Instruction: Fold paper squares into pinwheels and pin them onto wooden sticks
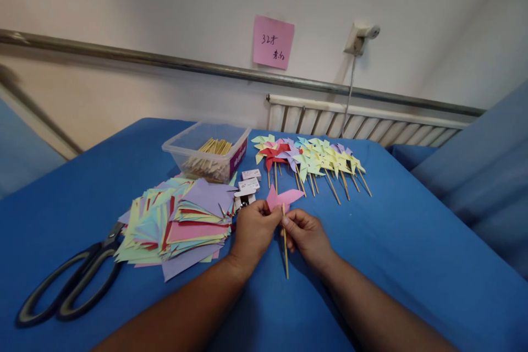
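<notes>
Between my hands is a pink paper pinwheel (289, 196) with a thin wooden stick (286, 256) pointing down toward me. My left hand (254, 231) is closed on the pinwheel's paper near its centre. With thumb and fingers pinched, my right hand (307, 234) grips the stick close below the paper. The spot where stick and paper meet is partly covered by my fingers. Just left of my left hand lies a large pile of coloured paper squares (198, 231), several with cut corners. Small white boxes (249, 184) sit behind that hand.
Finished-looking pinwheels (309, 162) lie in a group at the back right. A clear plastic box (198, 148) of wooden sticks (214, 147) stands behind the paper pile. Big dark-handled scissors (78, 278) lie at the left. A blue cloth (412, 264) covers the table; a radiator (322, 118) is behind it.
</notes>
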Available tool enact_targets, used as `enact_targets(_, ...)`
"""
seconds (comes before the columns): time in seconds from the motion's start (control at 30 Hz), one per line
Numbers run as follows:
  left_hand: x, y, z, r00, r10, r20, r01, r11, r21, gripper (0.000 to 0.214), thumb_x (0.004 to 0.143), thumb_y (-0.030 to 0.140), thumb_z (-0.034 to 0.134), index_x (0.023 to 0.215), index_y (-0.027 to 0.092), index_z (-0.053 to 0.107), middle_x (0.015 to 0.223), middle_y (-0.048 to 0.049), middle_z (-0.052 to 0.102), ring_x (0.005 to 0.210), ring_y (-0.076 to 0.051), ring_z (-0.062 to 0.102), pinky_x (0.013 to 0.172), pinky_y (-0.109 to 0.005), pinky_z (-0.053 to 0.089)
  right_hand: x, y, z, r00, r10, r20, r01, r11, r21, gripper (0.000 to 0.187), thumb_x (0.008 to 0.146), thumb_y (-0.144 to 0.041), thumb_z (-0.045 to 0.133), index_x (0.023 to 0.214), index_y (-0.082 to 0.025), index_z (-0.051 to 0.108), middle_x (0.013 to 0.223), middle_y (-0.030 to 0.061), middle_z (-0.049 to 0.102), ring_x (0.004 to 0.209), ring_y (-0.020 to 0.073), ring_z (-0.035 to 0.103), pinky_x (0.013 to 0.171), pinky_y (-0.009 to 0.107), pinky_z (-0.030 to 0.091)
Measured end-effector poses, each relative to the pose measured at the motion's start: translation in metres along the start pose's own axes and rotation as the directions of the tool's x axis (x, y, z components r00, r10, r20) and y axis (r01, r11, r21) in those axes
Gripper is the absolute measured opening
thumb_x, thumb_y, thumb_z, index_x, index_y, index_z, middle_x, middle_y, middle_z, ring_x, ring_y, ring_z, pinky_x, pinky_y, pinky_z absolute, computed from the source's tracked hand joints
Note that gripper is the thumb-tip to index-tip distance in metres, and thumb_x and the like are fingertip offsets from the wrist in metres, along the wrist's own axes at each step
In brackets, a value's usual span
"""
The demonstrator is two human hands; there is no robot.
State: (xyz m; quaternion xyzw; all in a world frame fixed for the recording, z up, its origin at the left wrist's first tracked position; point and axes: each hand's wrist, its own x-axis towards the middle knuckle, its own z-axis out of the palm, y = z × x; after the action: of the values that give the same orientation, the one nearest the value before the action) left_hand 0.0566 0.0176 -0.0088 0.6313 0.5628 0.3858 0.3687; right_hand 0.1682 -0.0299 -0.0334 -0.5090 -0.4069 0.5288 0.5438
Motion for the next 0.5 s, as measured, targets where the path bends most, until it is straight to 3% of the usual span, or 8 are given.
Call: enact_targets(0.5, -0.0005, 0.0011, -0.0013, 0.999, -0.009, 0.045, 0.01, 1.0, -0.026, 0.028, 0.068, 0.037, 0.06, 0.049, 0.018, 0.052, 0.045, 0.0056, 0.046, 0.045, -0.009, 0.039, 0.045, -0.021, 0.029, 0.0026, -0.0006, -0.0027, 0.999, 0.03, 0.027, -0.031, 0.998, 0.046, 0.033, 0.073, -0.048, 0.064, 0.066, -0.016, 0.056, 0.04, -0.0072, 0.049, 0.03, 0.0052, 0.037, 0.034, 0.018, 0.029)
